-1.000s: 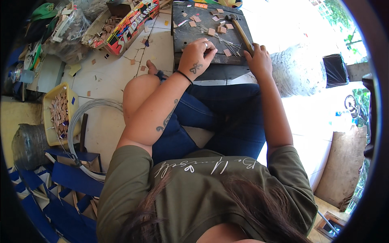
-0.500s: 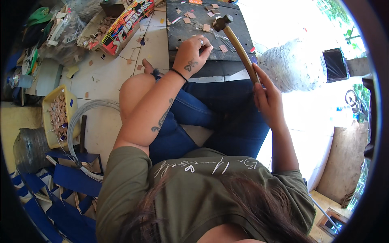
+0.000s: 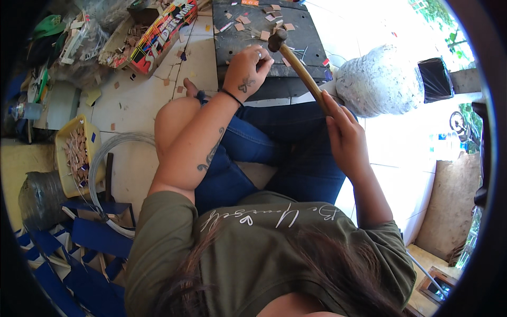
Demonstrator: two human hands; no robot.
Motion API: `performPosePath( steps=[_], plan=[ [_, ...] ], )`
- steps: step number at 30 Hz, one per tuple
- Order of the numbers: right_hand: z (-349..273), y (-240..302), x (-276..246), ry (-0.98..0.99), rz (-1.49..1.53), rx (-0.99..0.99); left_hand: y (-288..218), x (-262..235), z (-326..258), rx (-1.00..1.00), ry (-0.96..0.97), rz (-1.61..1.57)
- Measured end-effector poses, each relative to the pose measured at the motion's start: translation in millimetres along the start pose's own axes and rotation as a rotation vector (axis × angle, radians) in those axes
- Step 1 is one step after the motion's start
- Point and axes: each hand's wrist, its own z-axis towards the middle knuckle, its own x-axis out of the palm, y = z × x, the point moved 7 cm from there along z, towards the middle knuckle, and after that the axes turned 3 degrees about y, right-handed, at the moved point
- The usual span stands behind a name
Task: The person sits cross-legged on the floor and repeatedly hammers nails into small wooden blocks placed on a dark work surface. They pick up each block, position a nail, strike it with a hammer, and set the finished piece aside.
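My right hand (image 3: 346, 127) is wrapped round the wooden handle of a hammer (image 3: 301, 71). Its metal head is up over the dark work block (image 3: 227, 39), just right of my left hand (image 3: 249, 67). The fingers of that left hand are pinched together above the block's near edge; whatever they hold is hidden or too small to name. Thin metal wire pieces (image 3: 251, 33) lie on the block behind the fingers. Small flat tan squares (image 3: 243, 19) are scattered among them.
To the left stand a yellow basin (image 3: 95, 140) of small tan pieces, a coil of wire (image 3: 97, 158) and blue boxes (image 3: 100, 238). A printed carton (image 3: 158, 42) with scraps sits far left. A wrapped whitish bundle (image 3: 377, 82) stands right of the block.
The hammer head has come lower and leftward, closer to my left hand. My left hand stays pinched in nearly the same place.
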Motion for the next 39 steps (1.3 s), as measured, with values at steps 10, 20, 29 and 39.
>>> performPosePath(
  steps=[10,20,29,39],
  plan=[
    [1.2,-1.3,-4.9,-0.092,0.067,-0.097,-4.0,-0.2,-2.0,0.038,-0.035,-0.009],
    [-2.9,-3.5,-9.5,-0.157,0.042,-0.115,-5.4,-1.5,-0.4,0.064,-0.048,-0.021],
    [0.2,-0.3,-1.9,-0.025,-0.009,-0.013,-6.5,-0.5,-0.3,0.06,-0.058,-0.002],
    [5.4,-20.3,-2.5,-0.059,0.169,0.078,-8.8,-7.6,1.2,-0.002,-0.015,0.069]
  ],
)
